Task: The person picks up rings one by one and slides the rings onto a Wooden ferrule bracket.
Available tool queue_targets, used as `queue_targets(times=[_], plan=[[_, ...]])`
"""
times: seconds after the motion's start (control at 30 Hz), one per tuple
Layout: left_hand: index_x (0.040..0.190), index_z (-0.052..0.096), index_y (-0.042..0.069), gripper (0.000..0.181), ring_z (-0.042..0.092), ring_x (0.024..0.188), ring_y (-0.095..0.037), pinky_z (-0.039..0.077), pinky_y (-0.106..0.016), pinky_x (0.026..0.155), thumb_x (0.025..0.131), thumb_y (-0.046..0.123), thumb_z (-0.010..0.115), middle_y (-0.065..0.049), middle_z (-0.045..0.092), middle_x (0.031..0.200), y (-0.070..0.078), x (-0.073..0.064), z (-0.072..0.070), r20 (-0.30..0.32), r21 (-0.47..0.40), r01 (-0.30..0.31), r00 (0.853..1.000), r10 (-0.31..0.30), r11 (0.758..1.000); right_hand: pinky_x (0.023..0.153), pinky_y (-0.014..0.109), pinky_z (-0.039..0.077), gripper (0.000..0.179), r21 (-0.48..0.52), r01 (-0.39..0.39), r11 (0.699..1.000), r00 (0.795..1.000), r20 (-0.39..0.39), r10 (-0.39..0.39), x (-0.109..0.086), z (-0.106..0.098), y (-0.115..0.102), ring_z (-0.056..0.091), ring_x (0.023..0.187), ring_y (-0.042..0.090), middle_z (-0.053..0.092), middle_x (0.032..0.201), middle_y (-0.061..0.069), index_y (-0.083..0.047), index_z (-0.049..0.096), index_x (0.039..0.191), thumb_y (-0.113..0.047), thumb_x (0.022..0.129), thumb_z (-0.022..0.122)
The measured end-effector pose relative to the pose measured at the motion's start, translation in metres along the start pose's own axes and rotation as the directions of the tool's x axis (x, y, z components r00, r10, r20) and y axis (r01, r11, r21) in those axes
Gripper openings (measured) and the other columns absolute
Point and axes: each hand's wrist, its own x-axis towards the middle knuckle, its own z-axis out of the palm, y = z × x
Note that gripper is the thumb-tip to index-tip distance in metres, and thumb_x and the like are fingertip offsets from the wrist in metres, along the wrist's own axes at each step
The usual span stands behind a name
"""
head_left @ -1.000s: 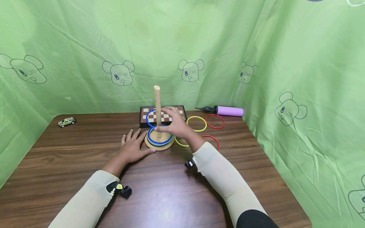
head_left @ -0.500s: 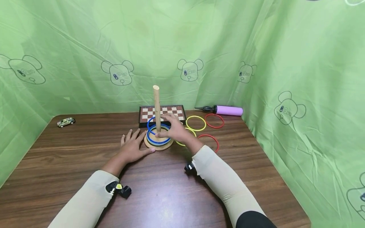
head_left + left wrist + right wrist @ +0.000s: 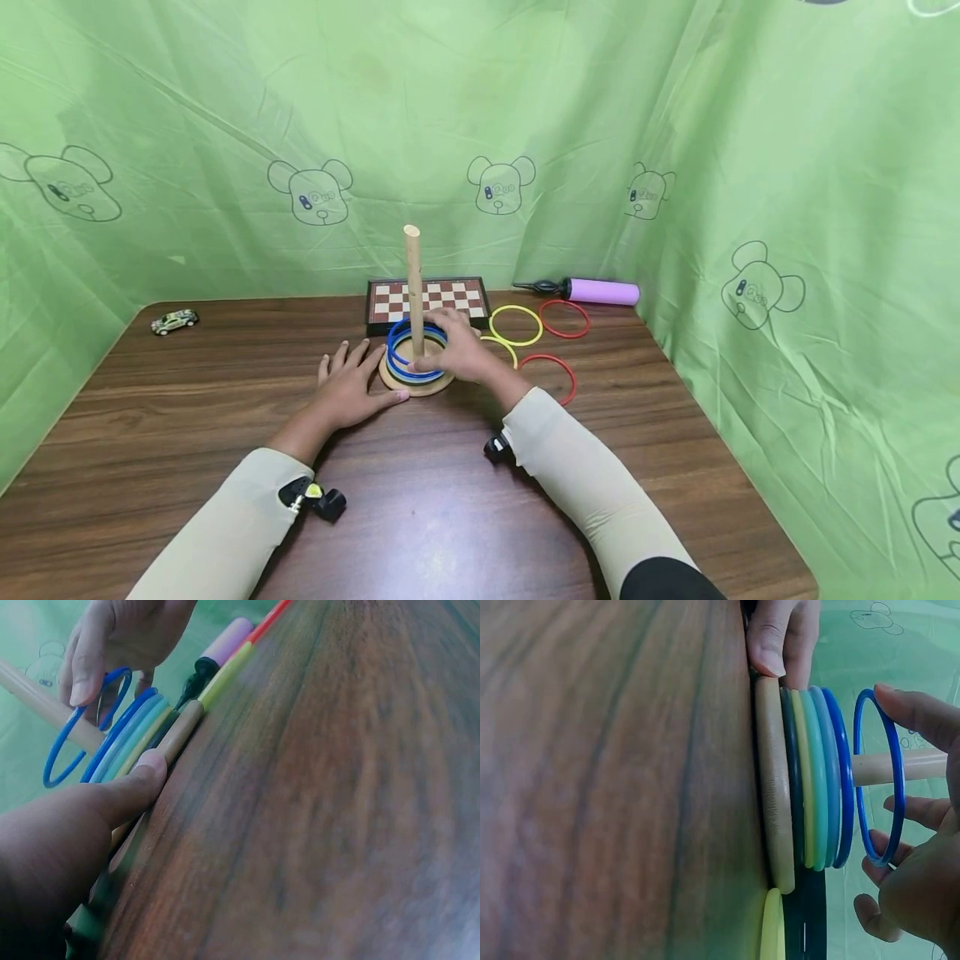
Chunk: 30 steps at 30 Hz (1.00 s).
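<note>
Green curtain, wood table. Right hand pinches blue ring around peg, above 5 stacked rings; left hand, fingers spread, touches base. Ring probably light, stiff, slick; hold opposite rim sides.

Small lettering is marking the cartoon heads printed on the green curtain, appearing too blurred to read.
</note>
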Motion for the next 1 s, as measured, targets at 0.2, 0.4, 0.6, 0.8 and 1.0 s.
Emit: queue_targets(times=[0.2, 0.4, 0.6, 0.8, 1.0], plan=[[0.174, 0.032, 0.015, 0.114, 0.01, 0.166, -0.059, 0.006, -0.085, 0.126, 0.091, 0.088, 0.061, -0.026, 0.024, 0.18, -0.0003, -0.0006, 0.0006, -0.004, 0.003, -0.002, 1.0, 0.002, 1.0, 0.128, 0.065, 0.033, 0.098, 0.008, 0.003, 1.0, 1.0, 0.003, -0.003, -0.0016, 0.0025, 0.0012, 0.037, 0.158, 0.037, 0.044, 0.169, 0.016, -0.011, 0.052, 0.162, -0.034, 0.079, 0.099], [0.174, 0.032, 0.016, 0.114, 0.009, 0.166, -0.059, 0.005, -0.085, 0.126, 0.09, 0.088, 0.062, -0.026, 0.024, 0.18, -0.0006, -0.0001, 0.0009, -0.003, 0.0, -0.004, 1.0, 0.004, 1.0, 0.128, 0.07, 0.03, 0.1, 0.005, -0.003, 1.0, 1.0, 0.019, 0.003, -0.0022, 0.0029, 0.0025, 0.034, 0.159, 0.039, 0.042, 0.17, 0.018, -0.011, 0.051, 0.163, -0.036, 0.079, 0.099], [0.173, 0.034, 0.016, 0.112, 0.01, 0.166, -0.059, 0.006, -0.085, 0.126, 0.091, 0.086, 0.064, -0.026, 0.026, 0.179, -0.0023, -0.0001, 0.0026, -0.022, -0.004, -0.013, 1.0, 0.013, 1.0, 0.124, 0.074, 0.03, 0.096, -0.052, 0.014, 0.999, 1.0, 0.013, -0.014, -0.0021, 0.0028, 0.0027, 0.037, 0.157, 0.038, 0.048, 0.166, 0.016, -0.013, 0.055, 0.16, -0.037, 0.078, 0.099], [0.173, 0.033, 0.015, 0.113, 0.009, 0.166, -0.059, 0.005, -0.084, 0.127, 0.091, 0.086, 0.063, -0.026, 0.025, 0.179, -0.0023, -0.0007, 0.003, -0.018, -0.006, -0.011, 1.0, 0.011, 1.0, 0.125, 0.07, 0.032, 0.096, -0.068, 0.013, 0.998, 1.0, 0.024, -0.011, -0.0024, 0.0041, 0.0049, 0.037, 0.157, 0.037, 0.048, 0.168, 0.014, -0.014, 0.055, 0.16, -0.037, 0.078, 0.099], [0.173, 0.033, 0.015, 0.113, 0.01, 0.166, -0.059, 0.005, -0.084, 0.127, 0.091, 0.087, 0.062, -0.026, 0.025, 0.179, -0.0007, -0.0008, 0.0025, -0.017, -0.005, -0.009, 1.0, 0.009, 1.0, 0.125, 0.068, 0.034, 0.094, -0.065, 0.012, 0.998, 0.999, 0.033, -0.01, -0.0026, 0.0049, 0.0068, 0.038, 0.156, 0.038, 0.048, 0.168, 0.013, -0.015, 0.056, 0.159, -0.036, 0.079, 0.099]])
